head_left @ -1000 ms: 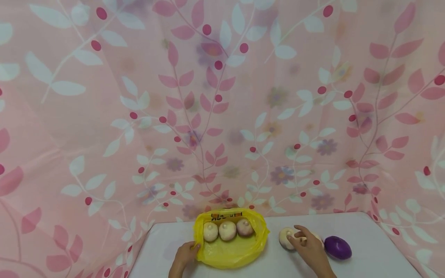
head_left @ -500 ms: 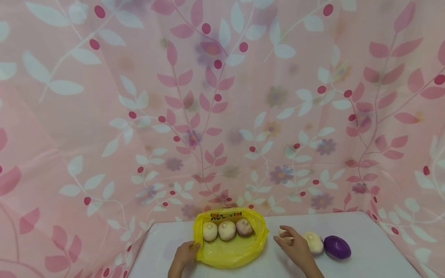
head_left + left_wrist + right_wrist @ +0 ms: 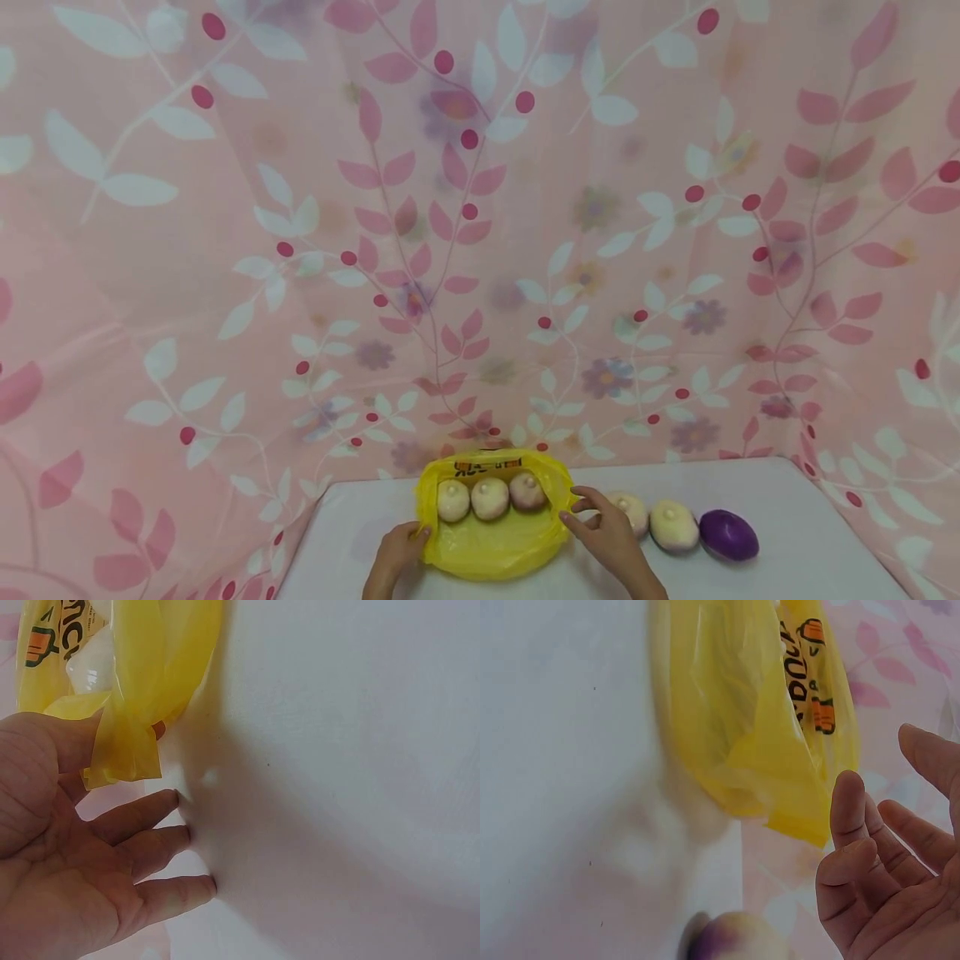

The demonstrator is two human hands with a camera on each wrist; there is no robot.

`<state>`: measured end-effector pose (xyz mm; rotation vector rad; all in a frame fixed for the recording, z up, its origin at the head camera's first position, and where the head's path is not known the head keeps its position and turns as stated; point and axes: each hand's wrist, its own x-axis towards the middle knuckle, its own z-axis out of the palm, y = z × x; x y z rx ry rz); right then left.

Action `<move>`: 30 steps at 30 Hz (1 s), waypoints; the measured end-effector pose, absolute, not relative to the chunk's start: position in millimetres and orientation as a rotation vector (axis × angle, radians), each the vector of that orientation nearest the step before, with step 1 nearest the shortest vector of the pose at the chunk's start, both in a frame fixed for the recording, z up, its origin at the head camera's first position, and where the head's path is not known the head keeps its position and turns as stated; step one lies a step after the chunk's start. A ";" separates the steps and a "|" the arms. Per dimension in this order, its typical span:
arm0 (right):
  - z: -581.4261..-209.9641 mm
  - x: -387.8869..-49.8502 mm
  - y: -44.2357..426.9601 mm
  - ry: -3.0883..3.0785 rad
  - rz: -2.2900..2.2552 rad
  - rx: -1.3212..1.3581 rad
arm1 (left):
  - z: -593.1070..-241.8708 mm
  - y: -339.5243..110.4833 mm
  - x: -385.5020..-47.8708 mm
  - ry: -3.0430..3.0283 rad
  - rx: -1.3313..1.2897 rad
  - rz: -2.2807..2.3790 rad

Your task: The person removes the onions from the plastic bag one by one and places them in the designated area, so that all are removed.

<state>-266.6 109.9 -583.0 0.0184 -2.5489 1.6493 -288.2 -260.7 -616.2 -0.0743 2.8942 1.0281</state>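
A yellow plastic bag [image 3: 498,558] lies with its mouth spread on the white table. Inside it, three round cream-and-purple vegetables resembling turnips [image 3: 491,498] sit in a row at the back. My left hand [image 3: 397,554] pinches the bag's left rim between thumb and index finger; in the left wrist view its other fingers [image 3: 161,847] are spread. My right hand [image 3: 611,542] is at the bag's right rim, fingers relaxed and slightly bent. In the right wrist view, the fingers [image 3: 847,810] appear just apart from the bag's edge [image 3: 799,825], holding nothing.
Right of my right hand, two more cream turnip-like vegetables [image 3: 673,527] stand in line with a glossy purple oval one [image 3: 729,535]. The nearer cream one [image 3: 632,512] is partly hidden by the hand. A pink floral curtain [image 3: 480,250] hangs behind the table [image 3: 817,517].
My right hand has moved left, from over the loose cream vegetables to the bag's right rim, uncovering them. My left hand stays at the left rim.
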 end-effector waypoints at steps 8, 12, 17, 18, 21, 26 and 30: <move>-578.3 -269.6 96.4 -2.545 1.682 0.155 | -615.7 -260.6 -288.4 2.894 -0.067 1.019; -578.7 -273.0 90.7 -2.554 1.687 0.229 | -616.0 -260.5 -287.9 2.898 -0.056 1.019; -577.9 -275.9 82.2 -2.565 1.703 0.284 | -615.6 -259.6 -286.8 2.894 -0.054 1.021; -577.8 -276.3 80.6 -2.561 1.709 0.294 | -614.9 -259.4 -286.2 2.890 -0.059 1.024; -580.1 -278.0 76.4 -2.546 1.712 0.333 | -614.6 -259.5 -285.5 2.885 -0.054 1.031; -585.7 -278.6 68.9 -2.533 1.735 0.394 | -613.4 -260.6 -285.9 2.872 -0.035 1.055; -585.9 -278.3 62.4 -2.531 1.735 0.419 | -613.2 -260.5 -286.6 2.866 -0.029 1.067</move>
